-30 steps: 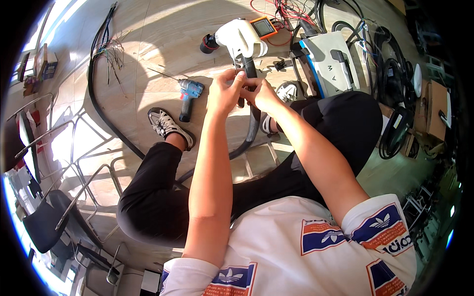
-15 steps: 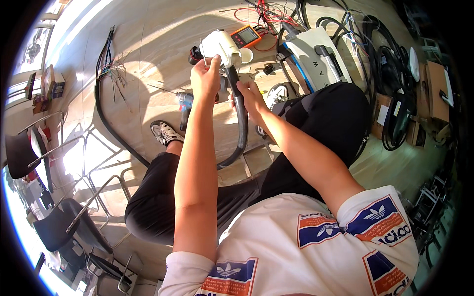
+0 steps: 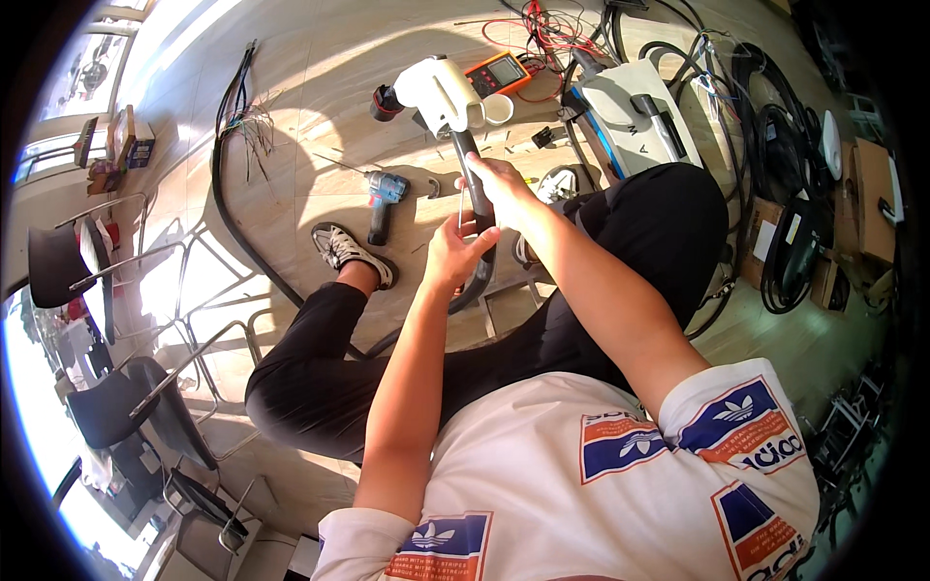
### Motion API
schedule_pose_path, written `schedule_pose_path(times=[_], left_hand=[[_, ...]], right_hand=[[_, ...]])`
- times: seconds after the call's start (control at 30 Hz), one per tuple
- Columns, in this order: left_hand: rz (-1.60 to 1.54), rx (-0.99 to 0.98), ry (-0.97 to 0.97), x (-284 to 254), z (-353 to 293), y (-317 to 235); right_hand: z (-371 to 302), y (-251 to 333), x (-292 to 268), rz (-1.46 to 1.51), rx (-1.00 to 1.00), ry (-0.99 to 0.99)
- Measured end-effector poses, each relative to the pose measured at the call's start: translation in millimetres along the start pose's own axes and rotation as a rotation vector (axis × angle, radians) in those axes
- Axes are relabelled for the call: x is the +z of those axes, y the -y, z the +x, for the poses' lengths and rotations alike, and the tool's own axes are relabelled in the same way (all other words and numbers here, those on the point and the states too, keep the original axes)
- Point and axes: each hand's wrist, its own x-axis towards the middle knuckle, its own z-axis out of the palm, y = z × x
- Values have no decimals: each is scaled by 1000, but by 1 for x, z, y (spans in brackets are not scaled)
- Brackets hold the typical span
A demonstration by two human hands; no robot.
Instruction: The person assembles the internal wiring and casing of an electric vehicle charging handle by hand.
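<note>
A cream-white plastic connector housing (image 3: 438,89), shaped like a charging gun, stands up in front of me with a black round end (image 3: 386,103) at its left. A thick black cable (image 3: 480,205) runs down out of it. My right hand (image 3: 504,189) is closed round the cable just below the housing. Lower down, my left hand (image 3: 455,252) closes on the same cable, its thumb across the front. A thin metal rod (image 3: 461,201) sticks up by the left fingers; its lower end is hidden in the hand.
A blue cordless drill (image 3: 386,198) lies between my feet. Beyond the housing are an orange multimeter (image 3: 499,74), a white cap (image 3: 499,109) and red test leads (image 3: 528,37). A white charger box (image 3: 635,111) and coiled black cables (image 3: 775,145) lie right; metal-framed chairs (image 3: 107,402) stand left.
My left hand has left the white housing and come down onto the cable below my right hand. The thin rod has come down with it. The right hand stays on the cable.
</note>
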Motion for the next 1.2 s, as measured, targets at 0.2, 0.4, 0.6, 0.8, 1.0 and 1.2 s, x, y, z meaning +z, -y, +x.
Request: schedule_pose_path(times=[0.2, 0.4, 0.6, 0.8, 1.0, 1.2], left_hand=[[111, -69, -4, 9, 7, 0], [303, -5, 25, 10, -1, 0], [331, -8, 123, 11, -8, 4], [202, 71, 308, 24, -1, 15], [51, 28, 347, 22, 1, 15], [-25, -124, 368, 3, 12, 33]], right_hand=[[3, 10, -10, -263, -7, 89], [27, 55, -19, -287, -418, -222], [53, 139, -9, -553, -144, 81], [63, 112, -50, 219, 221, 121], [45, 114, -39, 225, 229, 389], [32, 115, 3, -93, 159, 285]])
